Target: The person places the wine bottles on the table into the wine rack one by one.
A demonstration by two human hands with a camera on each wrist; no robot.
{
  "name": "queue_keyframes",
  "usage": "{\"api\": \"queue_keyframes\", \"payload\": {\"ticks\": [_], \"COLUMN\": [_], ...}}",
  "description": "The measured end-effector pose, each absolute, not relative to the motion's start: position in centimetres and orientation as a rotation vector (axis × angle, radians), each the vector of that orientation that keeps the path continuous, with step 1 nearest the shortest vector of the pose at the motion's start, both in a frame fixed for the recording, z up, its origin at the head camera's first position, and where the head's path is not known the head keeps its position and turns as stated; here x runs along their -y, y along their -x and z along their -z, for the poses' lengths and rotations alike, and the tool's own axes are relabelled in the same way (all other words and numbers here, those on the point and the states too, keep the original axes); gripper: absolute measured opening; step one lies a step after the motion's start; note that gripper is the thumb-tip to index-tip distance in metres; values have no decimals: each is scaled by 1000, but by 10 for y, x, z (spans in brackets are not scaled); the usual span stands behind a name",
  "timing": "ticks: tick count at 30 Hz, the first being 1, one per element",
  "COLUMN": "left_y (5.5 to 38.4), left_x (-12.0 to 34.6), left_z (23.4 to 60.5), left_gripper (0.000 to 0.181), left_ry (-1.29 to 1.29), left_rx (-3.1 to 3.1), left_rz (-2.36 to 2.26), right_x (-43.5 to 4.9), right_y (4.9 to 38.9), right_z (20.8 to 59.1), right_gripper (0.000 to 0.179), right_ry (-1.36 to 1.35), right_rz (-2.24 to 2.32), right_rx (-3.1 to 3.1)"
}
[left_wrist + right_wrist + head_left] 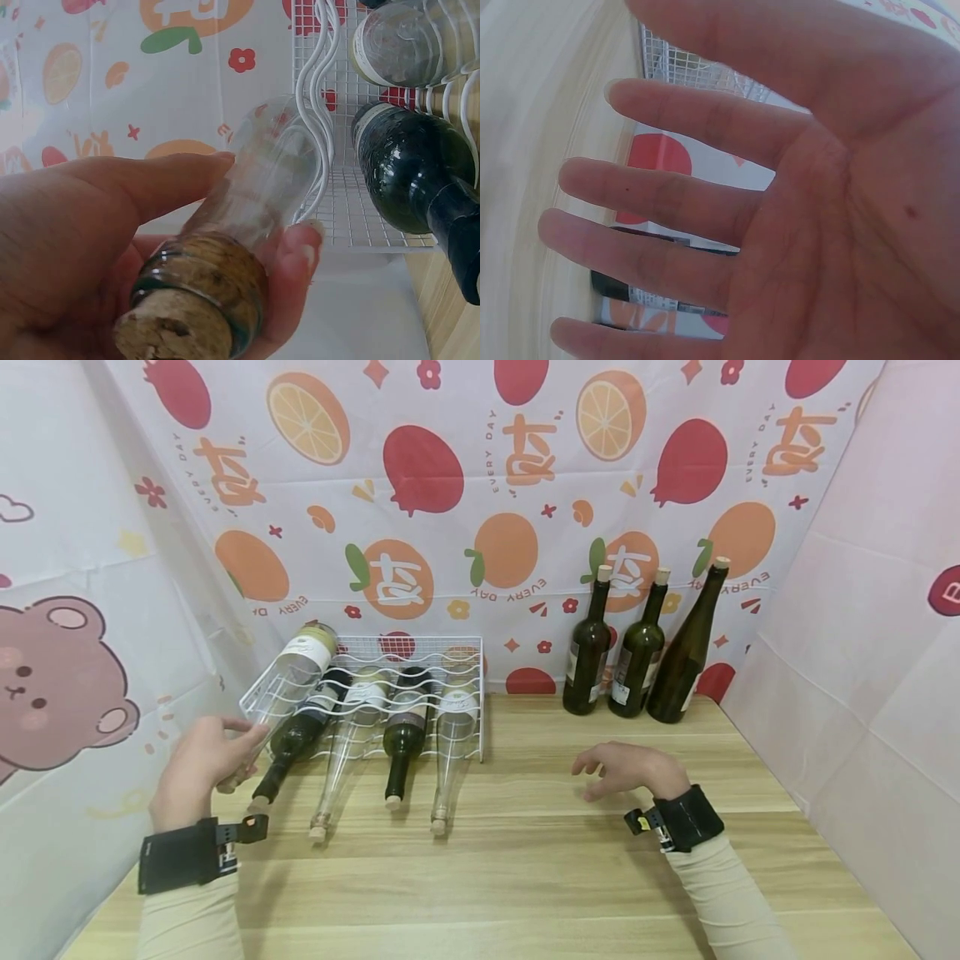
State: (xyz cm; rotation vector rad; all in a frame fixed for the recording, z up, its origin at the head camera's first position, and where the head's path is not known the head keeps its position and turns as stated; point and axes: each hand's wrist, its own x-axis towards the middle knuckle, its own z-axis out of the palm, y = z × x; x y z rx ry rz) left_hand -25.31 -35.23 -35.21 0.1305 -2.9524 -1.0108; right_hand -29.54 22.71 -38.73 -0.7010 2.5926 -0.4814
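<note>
At the left end of a white wire rack [482, 710], my left hand [197, 762] grips the neck of a clear glass bottle [306, 653] with a pale label. The bottle is tilted, its base up toward the back. In the left wrist view, thumb and fingers wrap the neck just behind the cork [172, 330], and the glass passes close to the rack's wavy wires. Next to it a dark bottle [300, 727] lies in the rack. My right hand [626, 768] hovers over the table, holding nothing; its fingers [660, 191] are spread in the right wrist view.
More corked bottles lie in the rack, neck forward: a clear one [363, 693], a dark green one [405, 739] and another clear one [455, 727]. Three dark bottles [588, 664] stand upright at the back right of the wooden table [525, 877]. Printed curtains [465, 410] enclose the back and sides.
</note>
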Motion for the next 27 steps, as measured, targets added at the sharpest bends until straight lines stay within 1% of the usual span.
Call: {"api": "queue_keyframes", "payload": {"ticks": [6,11,15,20,24,27], "left_y": [251,249,242,236,234,232], "left_x": [352,344,332,301,263,235], "left_z": [350,341,331,320,315,317], "left_gripper": [80,87,87,78,69,66], "left_ry": [-98,-79,5,249,519,702], "left_rx": [3027,2964,2872,2842,2835,2830], "left_rz": [850,931,922,798,695,677], "right_x": [-235,-245,-251,-255,-257,-257], "right_y": [303,313,321,332,342,351], "right_z": [392,397,402,407,411,415], "right_gripper": [46,52,53,55,58,63], "right_ry": [729,751,754,700,640,584], "right_rz": [500,538,600,669,723,786], "right_rx": [-2620,-2689,-2735,-2828,-2916,-2930]}}
